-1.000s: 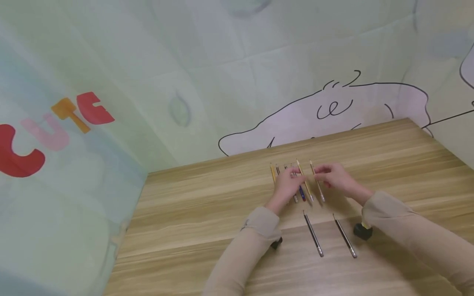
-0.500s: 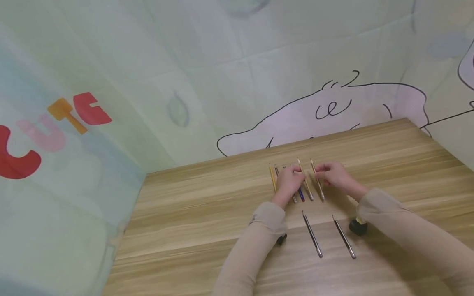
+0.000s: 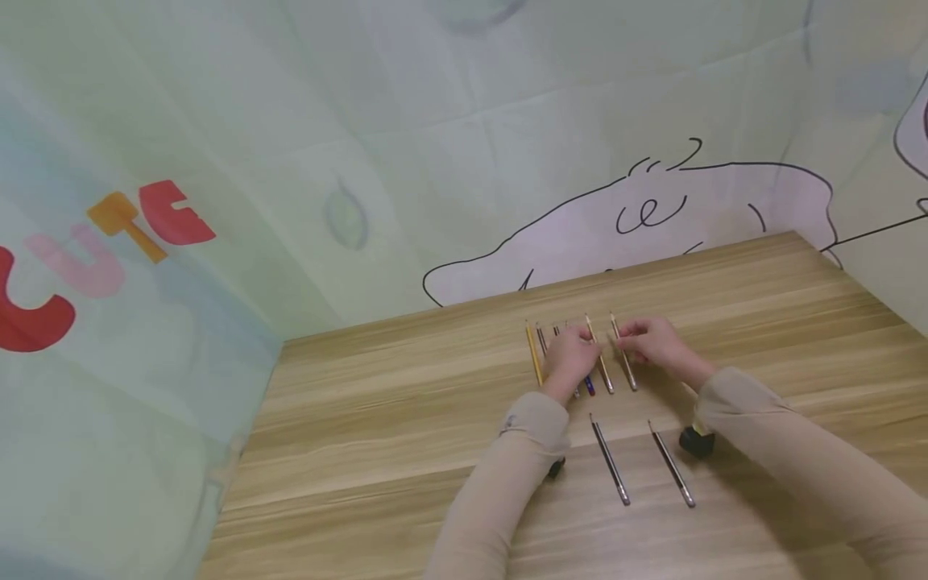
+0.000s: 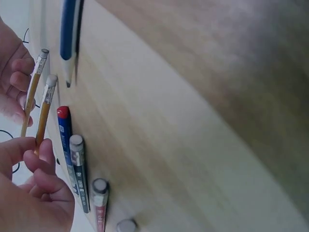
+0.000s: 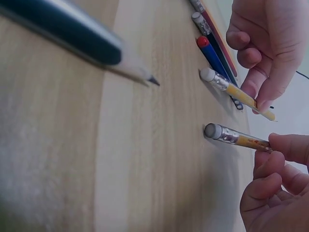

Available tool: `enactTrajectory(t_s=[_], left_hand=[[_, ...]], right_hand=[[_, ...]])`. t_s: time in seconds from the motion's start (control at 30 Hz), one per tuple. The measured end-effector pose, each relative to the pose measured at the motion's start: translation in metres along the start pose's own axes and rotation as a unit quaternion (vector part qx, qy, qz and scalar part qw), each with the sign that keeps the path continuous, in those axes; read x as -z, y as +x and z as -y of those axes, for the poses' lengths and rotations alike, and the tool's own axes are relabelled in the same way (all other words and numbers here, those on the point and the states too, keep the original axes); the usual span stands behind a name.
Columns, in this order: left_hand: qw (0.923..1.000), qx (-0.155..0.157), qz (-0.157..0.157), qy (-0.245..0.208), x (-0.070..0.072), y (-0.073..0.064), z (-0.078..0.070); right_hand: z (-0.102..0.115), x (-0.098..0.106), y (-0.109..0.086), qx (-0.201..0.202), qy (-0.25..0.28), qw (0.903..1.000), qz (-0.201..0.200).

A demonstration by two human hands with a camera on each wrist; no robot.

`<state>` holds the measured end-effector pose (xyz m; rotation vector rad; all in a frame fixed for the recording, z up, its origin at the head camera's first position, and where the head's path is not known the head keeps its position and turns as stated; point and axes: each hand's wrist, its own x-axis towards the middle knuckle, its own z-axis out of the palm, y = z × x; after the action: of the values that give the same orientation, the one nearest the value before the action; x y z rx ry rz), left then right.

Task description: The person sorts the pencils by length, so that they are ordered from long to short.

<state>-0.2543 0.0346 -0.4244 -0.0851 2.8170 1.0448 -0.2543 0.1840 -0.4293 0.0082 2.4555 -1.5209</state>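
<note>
In the head view my left hand (image 3: 571,356) pinches a yellow pencil (image 3: 605,374) between thumb and fingers. Just to its right, my right hand (image 3: 658,345) pinches a second yellow pencil (image 3: 627,372). The two pencils stand nearly parallel, a small gap apart, points toward the wall. The right wrist view shows a pale eraser on the left-hand pencil (image 5: 236,93) and a grey eraser on the right-hand pencil (image 5: 231,136). Beside my left hand lies a blue pencil with a red end (image 4: 63,123). My left hand partly hides the other pencils in that row.
At the row's left end lies a yellow pencil (image 3: 533,352); dark and reddish eraser-tipped pencils (image 4: 100,208) lie between. Closer to me, two dark pencils (image 3: 611,463) lie apart on the wooden table (image 3: 348,451). A printed cloth wall (image 3: 406,161) borders the back edge.
My left hand and forearm have shifted slightly right, and the left-hand pencil has come a little closer to the right-hand one. My right hand stays almost in place, still holding its pencil.
</note>
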Motion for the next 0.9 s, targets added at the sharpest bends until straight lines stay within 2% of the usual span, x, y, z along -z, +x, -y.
enactTrajectory(t_s=[0.3, 0.63, 0.9], left_hand=[[0.9990, 0.019, 0.003, 0.041, -0.0010, 0.0009, -0.0017], [0.9982, 0.007, -0.002, 0.059, -0.0066, 0.0024, 0.0006], [0.9974, 0.013, -0.008, 0.071, -0.0083, 0.0037, -0.0007]], right_hand=[[-0.0001, 0.0009, -0.0012, -0.002, -0.003, 1.0000, 0.000], [-0.0042, 0.0002, 0.0019, -0.016, 0.001, 0.9999, 0.003], [-0.0060, -0.0014, 0.0043, -0.024, 0.009, 0.9997, 0.002]])
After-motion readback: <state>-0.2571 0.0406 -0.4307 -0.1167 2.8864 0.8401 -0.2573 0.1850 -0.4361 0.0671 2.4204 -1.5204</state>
